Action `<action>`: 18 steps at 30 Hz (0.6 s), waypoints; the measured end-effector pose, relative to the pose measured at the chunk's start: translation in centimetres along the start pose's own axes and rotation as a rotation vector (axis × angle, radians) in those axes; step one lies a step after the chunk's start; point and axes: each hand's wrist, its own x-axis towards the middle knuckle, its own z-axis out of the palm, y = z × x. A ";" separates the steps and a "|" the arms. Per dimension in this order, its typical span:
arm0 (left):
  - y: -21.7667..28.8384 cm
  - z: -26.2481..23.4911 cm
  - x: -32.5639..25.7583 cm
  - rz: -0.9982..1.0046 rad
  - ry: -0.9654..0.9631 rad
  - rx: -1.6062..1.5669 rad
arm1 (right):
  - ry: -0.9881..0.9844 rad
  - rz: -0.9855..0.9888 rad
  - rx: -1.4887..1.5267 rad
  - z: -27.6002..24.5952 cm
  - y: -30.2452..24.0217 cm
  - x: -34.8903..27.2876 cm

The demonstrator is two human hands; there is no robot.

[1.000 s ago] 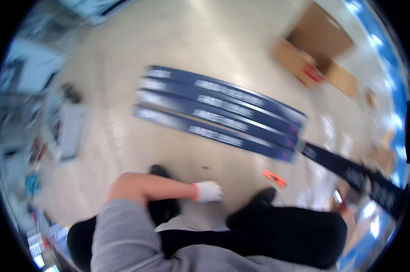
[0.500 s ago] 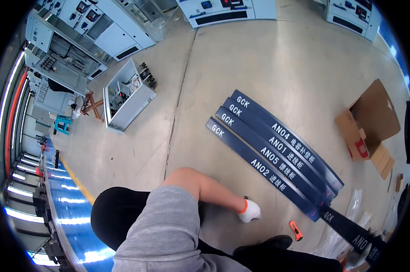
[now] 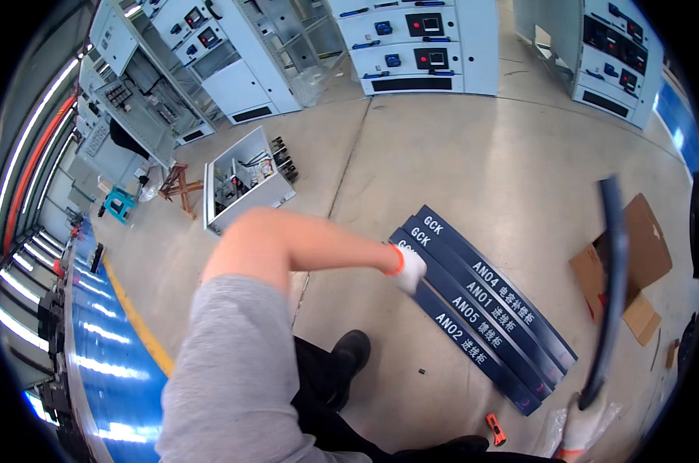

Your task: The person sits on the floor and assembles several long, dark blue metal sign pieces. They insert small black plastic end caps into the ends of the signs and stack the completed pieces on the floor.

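Observation:
My right hand (image 3: 585, 420), in a white glove with an orange cuff, grips the lower end of a long dark panel strip (image 3: 614, 262) at the lower right. The strip stands nearly upright, turned edge-on and smeared by motion. My left hand (image 3: 411, 270), gloved the same way, is over the far left end of the nearest of several dark blue strips (image 3: 473, 351) with white lettering. These lie side by side on the floor, slanting down to the right. The left fingers are blurred, and I cannot tell whether they touch the strip.
An orange utility knife (image 3: 496, 430) lies near my foot, close to clear plastic wrap (image 3: 551, 432). An open cardboard box (image 3: 644, 255) stands at the right. An open metal drawer unit (image 3: 249, 181) sits at the left, and tall electrical cabinets (image 3: 423, 50) line the back.
My left hand has moved up and away from the floor near me to the strips' left end. My right hand has swung its strip from low and slanting to nearly upright. The view has tilted up.

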 end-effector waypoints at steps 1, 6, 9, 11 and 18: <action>-2.7 0.4 -1.3 -0.049 0.034 -0.054 | 0.170 -0.298 -0.106 3.0 -1.6 0.1; -4.5 0.4 -5.8 -0.277 -0.046 -0.982 | 0.136 -0.298 -0.102 6.4 -3.8 -1.2; 0.2 3.6 -8.8 -0.210 -0.011 -1.364 | 0.119 -0.328 -0.062 8.0 -3.8 -1.7; 1.6 3.7 -7.9 -0.135 -0.026 -1.481 | 0.073 -0.327 -0.044 8.4 -3.9 -2.4; 4.9 -2.9 -4.1 0.133 0.290 -1.663 | -0.106 -0.397 -0.135 11.3 -3.0 -5.3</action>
